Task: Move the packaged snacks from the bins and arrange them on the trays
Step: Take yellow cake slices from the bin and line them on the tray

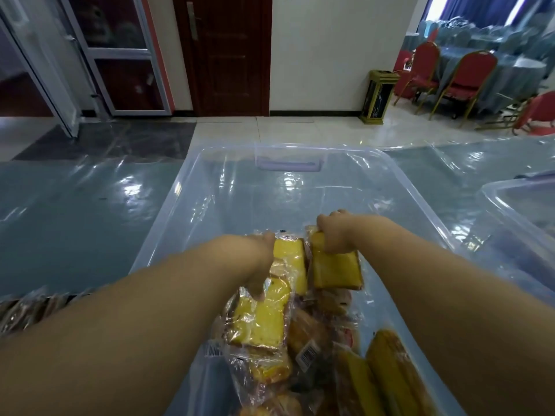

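Clear plastic makes up the big bin (168,211) that sits on a table under a shiny film cover (75,205), and everything else I place from that bin. Both of the person's bare arms reach into it from its near end.

The left hand (259,265) is over the middle of the bin. Its thumb is pinched down on the top of the lower cake packet (258,316), a yellow slice in clear wrap, and the fingers are curled round behind, mostly hidden. The upper cake packet (289,259) lies just beyond that hand, touching it, tilted against the lower one.

The right hand (333,232) is a little farther into the bin and toward its right wall. Its fingers are closed round the top end of the right cake packet (335,271), another yellow slice, which hangs below the fist beside the upper cake packet.

Under both hands, in the near half of the bin, sits a loose pile of wrapped snacks (315,355), some with barcode labels showing. Long yellow packs (387,370) lie along the bin's near right side. The far half of the bin holds nothing that I can see.

Outside the bin's left wall, near the table edge, lie more wrapped snacks (27,307). A second clear bin (516,199) stands off its right wall. Beyond its far end are a dark red door (225,55), a gold-trimmed waste stand (377,97) and red chairs (468,79).
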Demonstrator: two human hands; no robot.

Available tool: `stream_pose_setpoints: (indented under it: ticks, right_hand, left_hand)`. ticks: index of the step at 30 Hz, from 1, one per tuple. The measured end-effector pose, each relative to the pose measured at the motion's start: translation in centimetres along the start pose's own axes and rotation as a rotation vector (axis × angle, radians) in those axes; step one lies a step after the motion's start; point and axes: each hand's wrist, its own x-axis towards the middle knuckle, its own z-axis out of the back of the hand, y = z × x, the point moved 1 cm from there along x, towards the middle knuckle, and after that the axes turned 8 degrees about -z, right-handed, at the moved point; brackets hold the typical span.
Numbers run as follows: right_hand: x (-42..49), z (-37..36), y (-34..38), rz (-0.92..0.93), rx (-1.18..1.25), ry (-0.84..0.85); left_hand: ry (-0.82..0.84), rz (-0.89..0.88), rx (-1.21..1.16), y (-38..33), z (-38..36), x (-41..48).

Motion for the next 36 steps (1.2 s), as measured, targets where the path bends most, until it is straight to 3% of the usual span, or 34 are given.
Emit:
stream_pose_setpoints:
  ticks: [5, 9, 13, 18, 26, 32, 36]
  right_hand:
    - [0.0, 0.4, 0.0, -0.013, 0.12, -0.029]
    - [-0.9, 1.7, -0.2, -0.06, -0.005, -0.021]
    - [-3.0, 2.9, 0.2, -0.023, 0.085, 0.03]
    - [-7.4, 4.5, -0.2, -0.064, 0.198, -0.053]
    - [-17.6, 8.1, 0.5, -0.063, 0.616, -0.489]
    - [-27.2, 9.2, 5.1, 0.145, 0.921, -0.914]
    - [-32.8, 8.9, 10.6, 0.285, 1.068, -0.956]
  left_hand:
    - [0.048, -0.05, 0.064, 0.0, 0.9, -0.5]
    - [0.067, -0.076, 0.062, 0.1, 1.9, -1.4]
    - [-0.068, -0.027, -0.021, 0.5, 2.7, -3.1]
    - [-0.365, -0.014, -0.172, 1.7, 3.5, -7.5]
    - [-0.87, -0.076, -0.603, 3.3, 1.6, -18.0]
    - [-1.203, -0.089, -0.891, 5.6, -2.2, -27.6]
    - [-1.27, -0.042, -1.07, 8.2, -6.9, -34.6]
